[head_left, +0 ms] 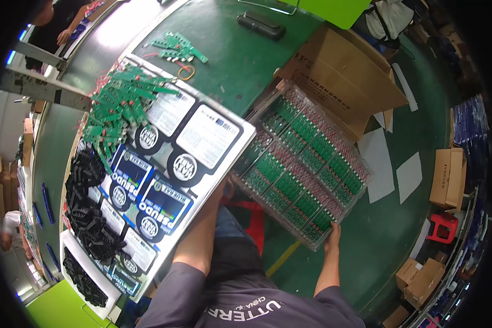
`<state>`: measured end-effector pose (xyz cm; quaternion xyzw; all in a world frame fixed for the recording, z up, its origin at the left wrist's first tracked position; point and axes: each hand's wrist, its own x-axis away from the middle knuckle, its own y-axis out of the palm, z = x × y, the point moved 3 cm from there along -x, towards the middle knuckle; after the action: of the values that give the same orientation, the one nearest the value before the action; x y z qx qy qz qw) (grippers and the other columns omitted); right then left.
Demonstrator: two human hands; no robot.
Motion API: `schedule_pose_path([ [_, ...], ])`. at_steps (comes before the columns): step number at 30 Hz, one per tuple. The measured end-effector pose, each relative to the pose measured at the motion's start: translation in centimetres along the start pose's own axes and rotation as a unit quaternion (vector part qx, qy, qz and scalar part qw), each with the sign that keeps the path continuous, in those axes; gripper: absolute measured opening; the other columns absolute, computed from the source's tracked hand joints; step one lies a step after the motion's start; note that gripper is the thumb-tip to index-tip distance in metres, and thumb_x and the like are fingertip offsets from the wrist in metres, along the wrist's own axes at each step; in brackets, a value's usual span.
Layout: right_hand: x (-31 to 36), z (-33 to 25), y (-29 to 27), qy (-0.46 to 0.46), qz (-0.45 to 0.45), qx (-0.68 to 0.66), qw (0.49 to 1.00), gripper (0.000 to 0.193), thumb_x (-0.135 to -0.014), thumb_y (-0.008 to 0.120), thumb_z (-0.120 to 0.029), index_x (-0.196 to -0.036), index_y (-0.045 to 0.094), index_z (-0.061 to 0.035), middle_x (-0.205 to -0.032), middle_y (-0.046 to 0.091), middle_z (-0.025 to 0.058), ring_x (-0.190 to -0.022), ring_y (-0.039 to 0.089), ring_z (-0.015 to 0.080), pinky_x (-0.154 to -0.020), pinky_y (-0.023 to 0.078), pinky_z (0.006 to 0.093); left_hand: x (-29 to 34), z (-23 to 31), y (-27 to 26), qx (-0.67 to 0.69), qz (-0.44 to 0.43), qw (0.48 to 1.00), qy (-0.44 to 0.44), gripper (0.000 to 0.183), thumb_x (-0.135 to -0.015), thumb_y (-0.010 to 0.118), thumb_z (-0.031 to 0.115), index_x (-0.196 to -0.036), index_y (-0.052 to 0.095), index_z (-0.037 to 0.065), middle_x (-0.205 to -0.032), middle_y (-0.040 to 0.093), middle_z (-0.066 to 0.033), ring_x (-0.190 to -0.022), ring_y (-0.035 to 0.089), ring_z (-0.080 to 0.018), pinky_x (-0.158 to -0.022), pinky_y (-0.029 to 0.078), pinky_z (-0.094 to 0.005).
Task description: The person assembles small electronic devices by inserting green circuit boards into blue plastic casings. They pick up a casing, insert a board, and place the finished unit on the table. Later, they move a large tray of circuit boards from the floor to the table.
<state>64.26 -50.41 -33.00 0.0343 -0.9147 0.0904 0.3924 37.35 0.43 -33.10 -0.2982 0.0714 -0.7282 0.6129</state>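
Note:
A clear plastic tray [291,226] holds rows of green circuit boards [273,169] with reddish wires, sorted into several compartments. It hangs tilted in front of me, off the workbench's right side. My right hand [333,236] grips its near right corner. At the opposite near corner, on the left, my left hand [227,189] holds the tray's edge; most of its fingers are hidden. The tray's far end overlaps an open cardboard carton [339,76], and I cannot tell whether they touch.
On the bench at left, a printed sheet [210,134] lies under a heap of loose circuit boards [123,101] and black plastic parts [87,202]. A white bin [106,306] holds more black parts. A dark case [261,25] sits farther back. Right: paper sheets [376,164], red stool [443,227], cartons [447,179].

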Motion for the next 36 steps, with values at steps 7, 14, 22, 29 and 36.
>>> schedule_pose_path([
  [7,-1.0,0.2,-0.4,0.026,-0.007,-0.001,1.000,0.048,-0.089,0.065,-0.024,-0.132,0.055,-0.0056,-0.127,0.060,0.0099,-0.119,0.058,0.0284,-0.104,0.047,0.0490,-2.0,1.1,-2.3,-0.090,-0.018,0.996,-0.007,0.050,-0.092,0.078,0.031,-0.132,0.059,0.008,-0.119,0.063,-0.0075,-0.101,0.062,-0.0178,-0.089,0.053,-0.0387],
  [14,-2.9,0.6,-0.3,0.057,-0.016,-0.072,0.996,0.055,-0.089,0.064,-0.027,-0.137,0.054,-0.0040,-0.135,0.061,0.0118,-0.124,0.057,0.0311,-0.106,0.046,0.0504,-1.3,0.7,-3.6,-0.100,-0.022,0.994,-0.025,0.051,-0.093,0.077,0.031,-0.134,0.058,0.007,-0.122,0.062,-0.0087,-0.104,0.061,-0.0189,-0.091,0.052,-0.0390],
  [22,-1.2,-2.0,1.0,0.030,-0.021,-0.087,0.996,0.047,-0.089,0.065,-0.027,-0.129,0.058,-0.0022,-0.128,0.061,0.0122,-0.118,0.060,0.0280,-0.102,0.050,0.0469,-1.1,1.2,-3.6,-0.101,-0.040,0.994,-0.022,0.053,-0.093,0.077,0.032,-0.136,0.057,0.007,-0.126,0.061,-0.0099,-0.109,0.060,-0.0202,-0.093,0.051,-0.0394],
  [29,-0.6,-2.8,2.5,0.019,-0.003,-0.063,0.998,0.076,-0.099,0.061,-0.057,-0.154,0.046,-0.0065,-0.153,0.052,0.0122,-0.139,0.051,0.0310,-0.115,0.041,0.0477,-1.2,1.0,-4.0,-0.100,-0.051,0.993,-0.022,0.055,-0.093,0.076,0.032,-0.138,0.057,0.006,-0.129,0.060,-0.0111,-0.112,0.059,-0.0214,-0.095,0.050,-0.0398],
  [36,-1.5,-3.5,1.8,0.045,-0.063,-0.064,0.995,0.088,-0.096,0.059,-0.069,-0.158,0.041,-0.0095,-0.160,0.046,0.0116,-0.145,0.044,0.0331,-0.117,0.038,0.0511,-1.3,1.4,-3.7,-0.104,-0.068,0.992,-0.014,0.057,-0.093,0.075,0.033,-0.140,0.056,0.006,-0.133,0.059,-0.0122,-0.116,0.058,-0.0225,-0.097,0.050,-0.0401],
])
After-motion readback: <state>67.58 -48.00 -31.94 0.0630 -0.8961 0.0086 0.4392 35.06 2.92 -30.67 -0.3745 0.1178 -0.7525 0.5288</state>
